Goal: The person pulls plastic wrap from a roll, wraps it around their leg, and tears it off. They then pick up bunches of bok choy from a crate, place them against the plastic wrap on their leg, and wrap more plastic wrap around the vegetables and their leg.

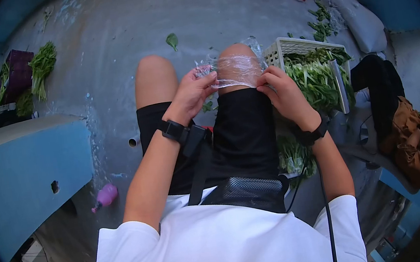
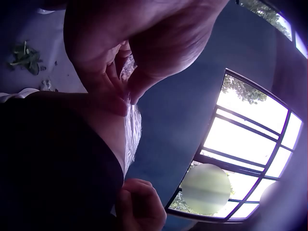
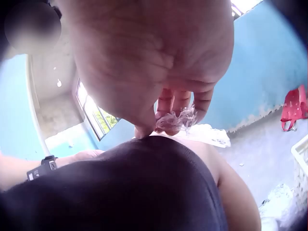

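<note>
Clear plastic film (image 1: pixel 236 70) lies stretched and wrinkled across the person's right knee, just beyond the hem of the black shorts. At its left end, the left hand (image 1: pixel 193 93) pinches a bunched part of the film between thumb and fingers. The right hand (image 1: pixel 285 93) pinches the film's near right edge beside the thigh. From the left wrist, the film (image 2: pixel 131 134) runs down from the left fingertips along the bare leg. Crumpled film (image 3: pixel 178 120) shows under the right hand's curled fingers in the right wrist view.
A white crate (image 1: pixel 272 55) of leafy greens (image 1: pixel 312 80) stands right of the knee, with more greens (image 1: pixel 295 157) below it. Another person (image 1: pixel 413 141) sits at right holding greens. At left are a blue ledge (image 1: pixel 34 164), a purple crate (image 1: pixel 20 71) and a purple bottle (image 1: pixel 105 195).
</note>
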The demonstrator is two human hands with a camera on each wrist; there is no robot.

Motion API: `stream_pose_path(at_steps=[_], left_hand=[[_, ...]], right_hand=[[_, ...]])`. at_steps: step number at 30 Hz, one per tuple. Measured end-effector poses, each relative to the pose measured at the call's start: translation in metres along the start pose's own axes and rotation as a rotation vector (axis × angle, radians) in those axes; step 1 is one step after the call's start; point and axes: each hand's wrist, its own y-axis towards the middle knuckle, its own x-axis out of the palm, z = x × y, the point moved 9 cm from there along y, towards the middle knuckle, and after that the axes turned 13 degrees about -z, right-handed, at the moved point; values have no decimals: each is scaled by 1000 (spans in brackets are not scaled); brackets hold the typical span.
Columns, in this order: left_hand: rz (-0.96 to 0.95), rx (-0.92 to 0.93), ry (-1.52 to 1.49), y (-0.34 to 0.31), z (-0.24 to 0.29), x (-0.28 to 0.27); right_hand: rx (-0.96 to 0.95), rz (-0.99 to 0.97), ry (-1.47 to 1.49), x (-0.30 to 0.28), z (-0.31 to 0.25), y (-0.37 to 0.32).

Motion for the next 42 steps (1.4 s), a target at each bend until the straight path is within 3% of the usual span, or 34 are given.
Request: stream_pose_path(at_steps=[4, 6, 10, 12, 15, 19, 21, 22, 26, 28, 32, 37, 41, 42], left_hand=[[39, -48, 65, -9, -4, -2], [68, -55, 59, -15, -8, -3], [51, -87, 28, -23, -20, -4], [47, -90, 28, -22, -23, -4], [28, -89, 88, -21, -20, -4], [42, -119, -116, -22, -11, -1], [43, -138, -227, -22, -12, 3], [17, -128, -213, -21, -12, 6], [-41, -91, -131, -26, -21, 24], [9, -74, -36, -29, -22, 28], [100, -52, 50, -32, -22, 26], [104, -136, 207, -37, -19, 20], [36, -149, 235, -38, -12, 24], [8, -152, 259, -38, -10, 25]], right_hand=[[-66, 1, -152, 0, -12, 1], [-150, 63, -375, -5, -35, -5], [-159, 62, -451, -1, -35, -18], [-7, -51, -246, 7, -8, -19], [12, -2, -14, 2, 6, -23], [150, -24, 270, 5, 23, -28], [419, 120, 445, -1, 61, -29], [433, 220, 360, -7, 86, -26], [476, 318, 327, -10, 130, 5], [315, 193, 572, 4, 127, 27], [356, 165, 531, 10, 122, 26], [352, 403, 847, 18, 116, 14], [341, 399, 776, 6, 117, 14], [375, 296, 745, 2, 113, 17]])
